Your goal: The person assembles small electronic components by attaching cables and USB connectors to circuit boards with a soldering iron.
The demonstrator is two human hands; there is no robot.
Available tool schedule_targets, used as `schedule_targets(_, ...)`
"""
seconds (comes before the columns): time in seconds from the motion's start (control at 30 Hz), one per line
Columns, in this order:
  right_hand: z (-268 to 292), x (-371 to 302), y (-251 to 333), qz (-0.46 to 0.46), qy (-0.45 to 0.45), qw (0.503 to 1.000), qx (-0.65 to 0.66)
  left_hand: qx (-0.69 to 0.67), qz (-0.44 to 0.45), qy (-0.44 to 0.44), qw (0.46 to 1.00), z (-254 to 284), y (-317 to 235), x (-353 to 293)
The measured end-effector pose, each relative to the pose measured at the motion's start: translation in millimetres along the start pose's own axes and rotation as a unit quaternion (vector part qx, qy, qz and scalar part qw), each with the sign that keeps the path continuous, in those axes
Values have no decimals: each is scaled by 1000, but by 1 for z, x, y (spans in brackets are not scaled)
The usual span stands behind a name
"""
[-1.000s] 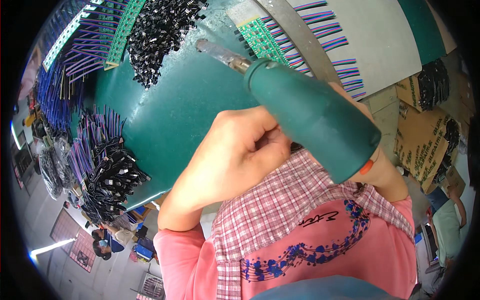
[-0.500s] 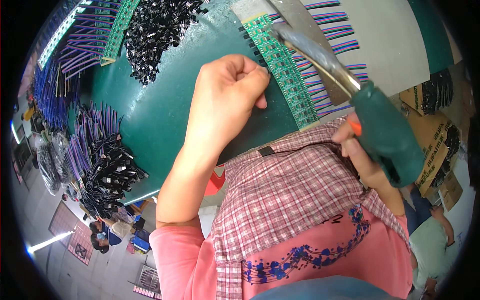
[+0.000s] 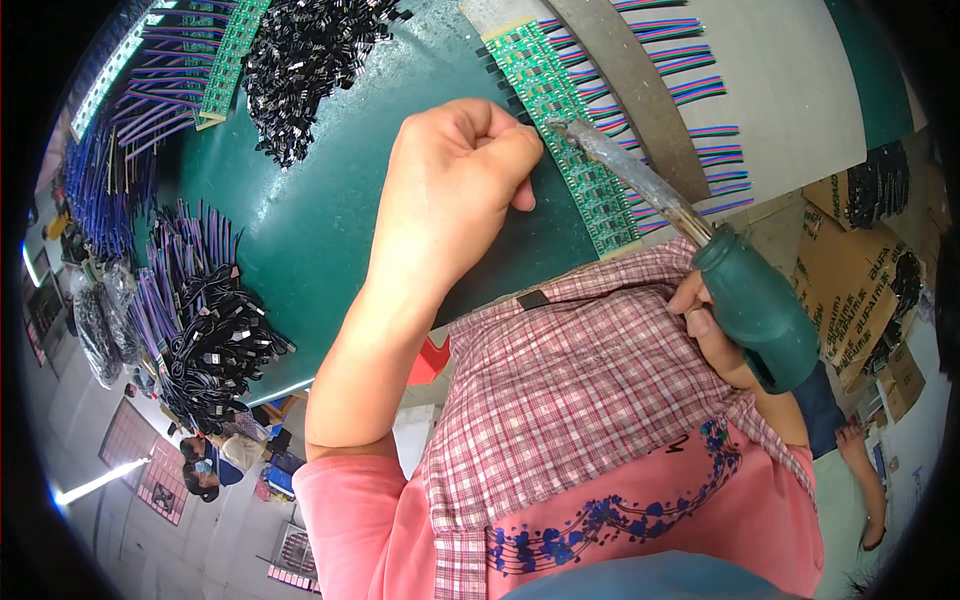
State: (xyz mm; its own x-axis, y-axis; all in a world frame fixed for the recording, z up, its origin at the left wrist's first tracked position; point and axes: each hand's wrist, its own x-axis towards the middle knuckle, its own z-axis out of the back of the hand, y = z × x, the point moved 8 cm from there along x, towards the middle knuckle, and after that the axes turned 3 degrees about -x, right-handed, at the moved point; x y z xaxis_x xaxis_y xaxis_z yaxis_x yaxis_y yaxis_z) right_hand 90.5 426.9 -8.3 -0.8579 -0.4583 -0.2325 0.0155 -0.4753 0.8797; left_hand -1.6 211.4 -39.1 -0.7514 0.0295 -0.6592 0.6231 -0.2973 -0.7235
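Observation:
A green circuit board panel (image 3: 575, 140) lies across the table, with small black connectors (image 3: 495, 70) along the upper part of its left edge. At that edge is my left hand (image 3: 460, 190), closed in a pinch, thumb against the fingers. Whatever sits between the fingertips is hidden. My right hand (image 3: 697, 310) grips a soldering iron (image 3: 760, 310) by its green handle, partly hidden behind it. The iron's greyish tip is over the panel's middle, close to my left fingertips; contact cannot be made out. Red, blue and black wires (image 3: 722, 155) stick out along the panel's right side.
A flat metal bar (image 3: 650, 105) lies across the wires on a pale sheet (image 3: 790, 90). On the green table (image 3: 310, 230) are a heap of black connectors (image 3: 300, 70), bundled black cables (image 3: 220, 340) and more wired panels (image 3: 230, 65). Cardboard boxes (image 3: 845, 290) stand at right.
The soldering iron has come nearer to me along the panel, its tip now beside my left fingertips. The metal bar shows more fully. My left hand has barely shifted.

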Motion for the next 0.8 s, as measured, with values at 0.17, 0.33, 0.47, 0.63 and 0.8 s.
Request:
schedule_targets(0.17, -8, -13, -21, -52, -20, 998, -1, -1, 11, 4, 1000, -1, 1, 0)
schedule_targets(0.33, -9, -20, -31, -28, -36, 999, -15, 13, -9, 7, 1000, -2, -1, 0)
schedule_targets(0.47, -5, -16, -25, -18, -33, 999, -37, 16, -13, 4, 1000, -2, -2, 0)
schedule_targets(0.63, 0, -9, -11, 2, -32, 993, -116, 11, -9, 1, 1000, -1, -2, 0)
schedule_targets(0.8, 1, -16, -17, -8, -55, 997, -62, 11, -13, 2, 1000, -2, -3, 0)
